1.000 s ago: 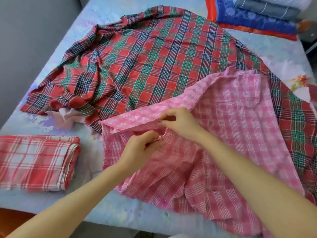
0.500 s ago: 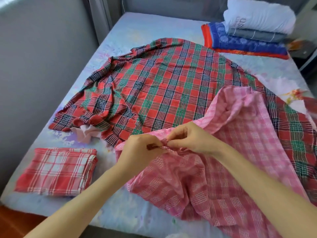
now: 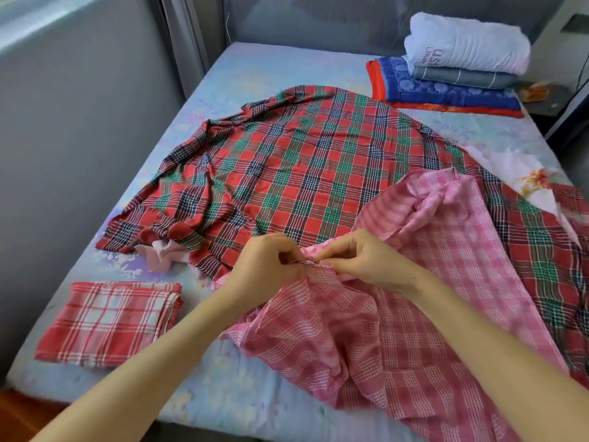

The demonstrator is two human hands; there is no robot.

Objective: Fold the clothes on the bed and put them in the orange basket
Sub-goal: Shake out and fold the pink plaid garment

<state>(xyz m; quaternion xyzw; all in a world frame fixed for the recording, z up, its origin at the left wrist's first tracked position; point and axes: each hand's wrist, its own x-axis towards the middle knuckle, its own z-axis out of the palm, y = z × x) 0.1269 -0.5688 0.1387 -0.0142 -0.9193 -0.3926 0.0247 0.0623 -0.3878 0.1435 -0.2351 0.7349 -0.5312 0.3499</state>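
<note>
1. Left hand (image 3: 267, 266) and right hand (image 3: 360, 260): we hold them close together, each pinching a bunched bit of the pink checked cloth (image 3: 446, 282) at its near edge.
2. Pink checked cloth: unfolded and rumpled, on the near right of the bed (image 3: 255, 68), its far part overlapping the red-and-green plaid cloth (image 3: 302, 173).
3. Red-and-green plaid cloth: spread wide across mid-bed, creased, unfolded.
4. Red-and-white checked cloth (image 3: 108, 323): folded flat, at the near left corner of the bed.
5. Orange basket: not in view.
6. Progress, as we judge it: one piece folded, two to fold, nothing seen basketed; an early stage.
7. Pale pink scrap (image 3: 162, 255): poking from under the plaid's near left edge; possibly another piece to fold.
8. Stack of folded blankets (image 3: 462, 59): far right corner, well apart.
9. Hindrance: the overlap; the pink cloth needs lifting clear of the plaid.
</note>
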